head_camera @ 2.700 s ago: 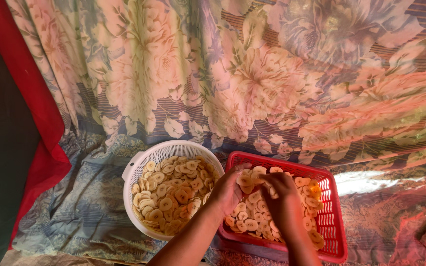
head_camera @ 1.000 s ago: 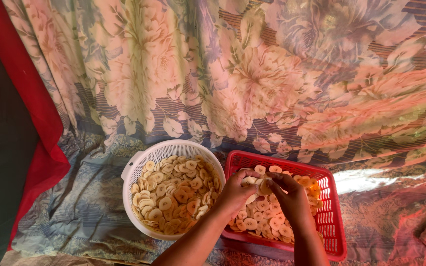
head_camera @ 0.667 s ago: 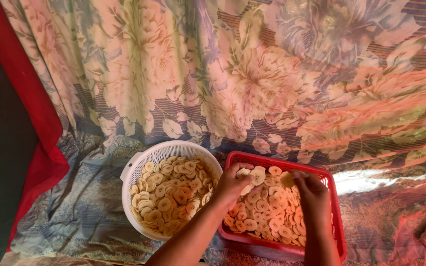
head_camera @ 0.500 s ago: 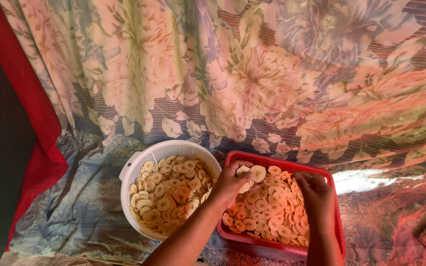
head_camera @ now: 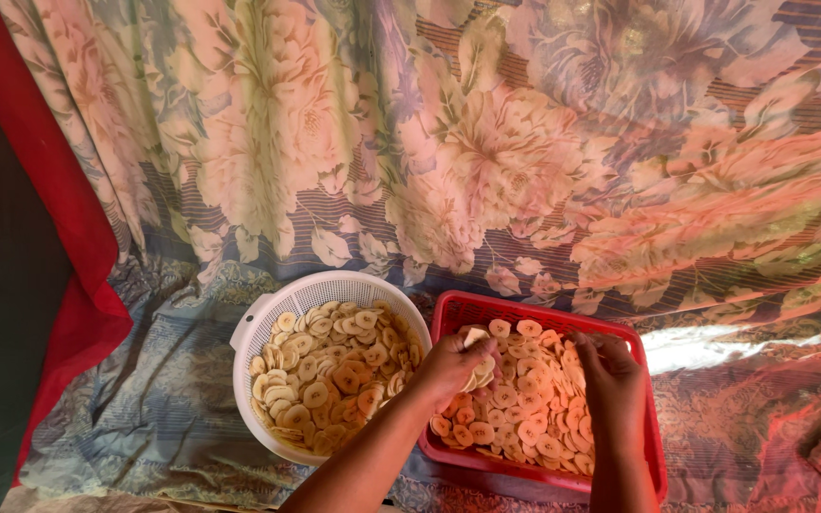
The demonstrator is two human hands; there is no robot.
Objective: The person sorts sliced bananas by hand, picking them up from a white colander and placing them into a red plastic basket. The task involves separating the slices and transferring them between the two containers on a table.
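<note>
A red plastic basket [head_camera: 458, 313] at lower right holds a layer of pale round sliced chips [head_camera: 525, 399]. To its left stands a round white perforated bowl [head_camera: 320, 287] filled with the same slices. My left hand [head_camera: 453, 366] is over the basket's left side, fingers closed on a few slices. Over the basket's right side, my right hand [head_camera: 610, 385] rests palm down on the slices with its fingers curled into them; whether it holds any cannot be seen.
A flowered cloth [head_camera: 486, 152] hangs behind and spreads under both containers. A red fabric strip [head_camera: 68, 247] runs down the left side beside a dark area. A bright patch of light [head_camera: 705, 347] falls on the cloth right of the basket.
My hands, close together mid-basket, have parted: the right one moved to the right side, the left one to the left side with slices gathered in it.
</note>
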